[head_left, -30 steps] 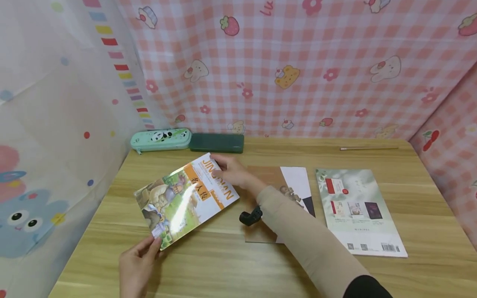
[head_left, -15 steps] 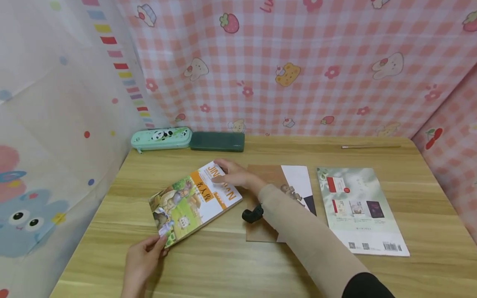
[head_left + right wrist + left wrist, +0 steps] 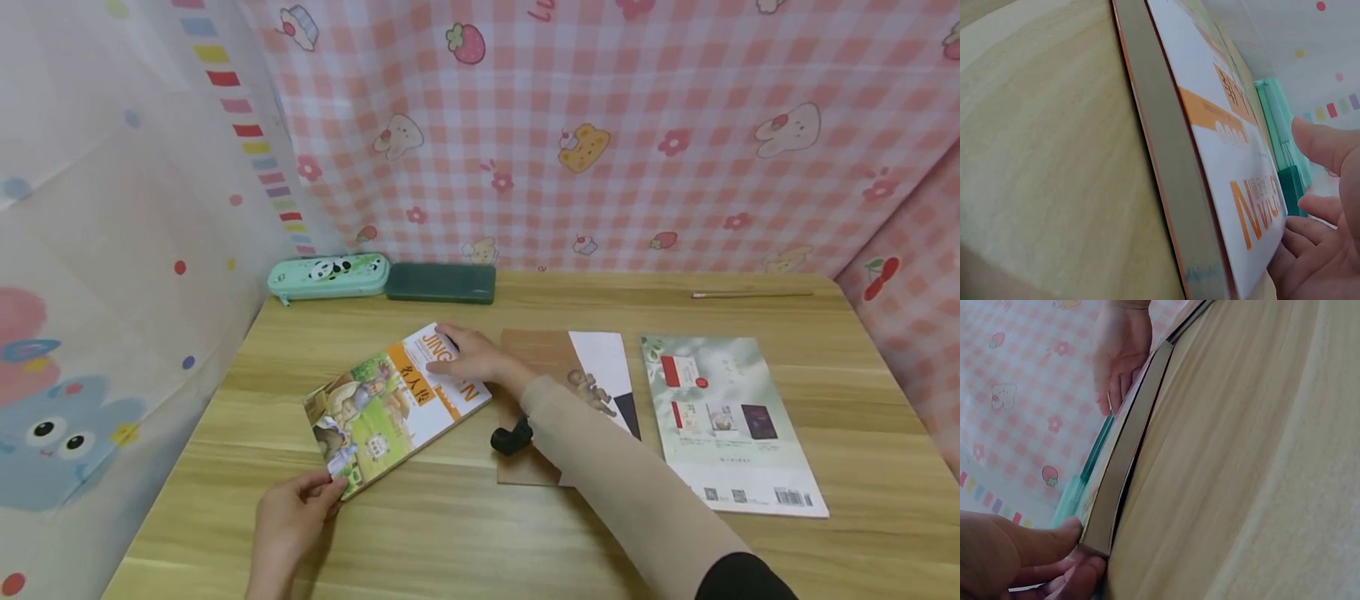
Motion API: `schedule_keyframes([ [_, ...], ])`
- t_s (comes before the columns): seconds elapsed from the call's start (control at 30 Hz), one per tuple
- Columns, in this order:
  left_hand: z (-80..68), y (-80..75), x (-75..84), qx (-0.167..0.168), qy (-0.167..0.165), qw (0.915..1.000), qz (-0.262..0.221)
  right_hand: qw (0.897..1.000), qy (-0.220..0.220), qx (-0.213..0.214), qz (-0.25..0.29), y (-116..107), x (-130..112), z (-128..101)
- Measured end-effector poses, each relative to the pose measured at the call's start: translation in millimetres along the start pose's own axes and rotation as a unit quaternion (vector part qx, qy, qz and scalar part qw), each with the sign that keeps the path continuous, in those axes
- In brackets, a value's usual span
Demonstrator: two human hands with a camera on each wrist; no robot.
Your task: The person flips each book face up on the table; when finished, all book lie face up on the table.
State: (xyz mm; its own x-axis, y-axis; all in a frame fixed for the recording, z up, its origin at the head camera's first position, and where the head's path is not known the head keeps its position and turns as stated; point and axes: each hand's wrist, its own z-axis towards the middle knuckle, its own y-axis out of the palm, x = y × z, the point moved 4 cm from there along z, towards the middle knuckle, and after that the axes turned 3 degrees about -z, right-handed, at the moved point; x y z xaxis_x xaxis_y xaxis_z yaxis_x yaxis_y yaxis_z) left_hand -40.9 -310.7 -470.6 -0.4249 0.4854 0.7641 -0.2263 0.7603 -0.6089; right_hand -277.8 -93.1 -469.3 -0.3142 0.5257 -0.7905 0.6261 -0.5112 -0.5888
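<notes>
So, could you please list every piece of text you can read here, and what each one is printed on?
"JING...N", orange capitals partly hidden by the right hand, on the illustrated book.
Orange-panel characters on that cover: too blurred.
"Lu", cut off, on the pink checked cloth.
Magazine labels and barcode: too small.

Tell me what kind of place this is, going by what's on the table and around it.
Probably a child's study corner or a small desk nook. A wooden table holds an illustrated book, two more booklets and a panda pencil case, and pink checked cartoon cloth hangs close round it.
</notes>
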Motion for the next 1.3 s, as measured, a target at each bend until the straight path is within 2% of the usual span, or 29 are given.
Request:
schedule_keyframes([
  [0.1, -0.2, -3.2, 5.1, 0.014, 0.026, 0.9984, 0.049, 1.0, -0.027, 0.012, -0.011, -3.5, 0.0, -3.7],
  [0.27, 4.6, -14.2, 19.2, 0.04, 0.079, 0.9881, 0.126, 0.997, -0.059, 0.038, -0.017, -10.6, 0.5, -12.6],
  [0.33, 9.5, -19.0, 26.5, 0.042, 0.099, 0.9857, 0.13, 0.997, -0.062, 0.047, -0.025, -14.8, -0.2, -19.3],
  [0.4, 15.8, -23.3, 32.8, 0.057, 0.125, 0.982, 0.13, 0.996, -0.062, 0.052, -0.042, -19.1, -1.6, -27.3],
  [0.57, 34.0, -29.7, 42.0, 0.093, 0.204, 0.9667, 0.124, 0.994, -0.06, 0.042, -0.076, -25.6, -5.9, -45.7],
  [0.67, 47.0, -30.5, 42.3, 0.076, 0.242, 0.9607, 0.112, 0.995, -0.053, 0.027, -0.077, -25.6, -5.4, -52.5],
  [0.77, 61.1, -31.8, 39.4, 0.052, 0.265, 0.9587, 0.09, 0.997, -0.041, 0.012, -0.071, -22.9, -2.3, -56.7],
  [0.87, 74.7, -33.2, 34.0, 0.024, 0.271, 0.96, 0.065, 0.996, -0.035, 0.003, -0.077, -19.3, 1.6, -61.0],
  [1.03, 89.5, -32.0, 21.8, -0.016, 0.254, 0.9659, 0.047, 0.995, -0.035, 0.004, -0.098, -13.2, 9.7, -68.3],
  [1.3, 101.6, -29.9, 8.9, -0.026, 0.229, 0.9727, 0.023, 0.989, -0.058, 0.024, -0.135, -11.2, 17.6, -73.5],
])
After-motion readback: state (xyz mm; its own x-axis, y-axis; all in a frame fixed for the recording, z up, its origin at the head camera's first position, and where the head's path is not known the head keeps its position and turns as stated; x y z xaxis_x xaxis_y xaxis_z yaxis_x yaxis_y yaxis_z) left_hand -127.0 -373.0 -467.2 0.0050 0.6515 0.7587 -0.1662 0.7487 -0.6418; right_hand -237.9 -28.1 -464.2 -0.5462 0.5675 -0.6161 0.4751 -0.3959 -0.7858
